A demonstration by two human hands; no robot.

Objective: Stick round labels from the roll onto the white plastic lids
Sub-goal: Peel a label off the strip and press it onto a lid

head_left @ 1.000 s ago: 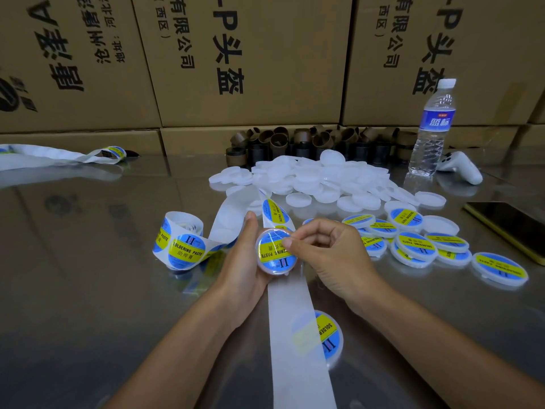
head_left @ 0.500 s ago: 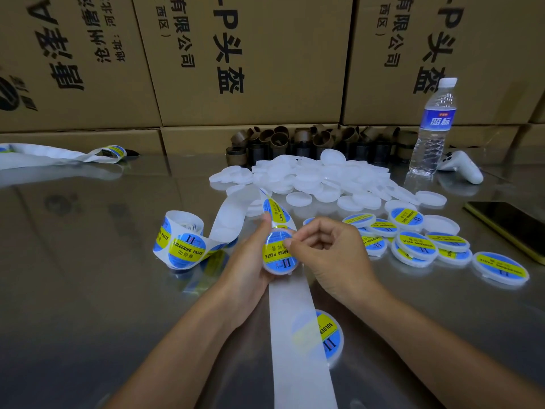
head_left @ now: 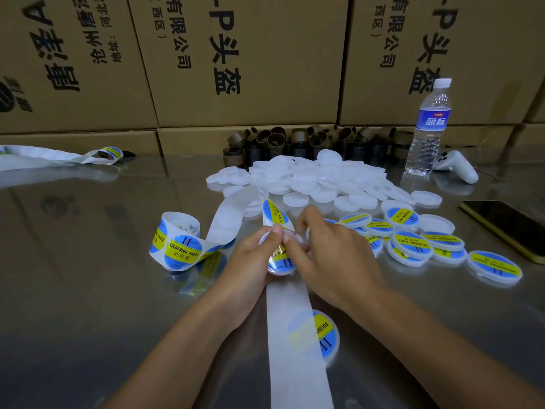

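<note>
At the table's middle my left hand [head_left: 250,261] holds a white plastic lid [head_left: 281,265] that bears a blue and yellow round label, thumb on its upper rim. My right hand [head_left: 333,255] presses fingers onto the label and curls round the lid's right edge. The label roll [head_left: 180,243] lies to the left, and its white backing strip [head_left: 295,335] runs towards me. A heap of bare white lids [head_left: 309,181] lies behind the hands. Several labelled lids [head_left: 413,246] lie to the right. One more labelled lid [head_left: 326,335] sits half under the strip.
Cardboard boxes [head_left: 236,63] wall the back. Brown empty roll cores [head_left: 295,143] stand along them. A water bottle [head_left: 429,128], a white controller [head_left: 457,165] and a phone [head_left: 510,228] lie at the right. A spent backing strip [head_left: 59,156] lies at the far left.
The right hand has moved over the lid and now covers most of its label, fingers spread across it. The left thumb shifted up onto the rim.
</note>
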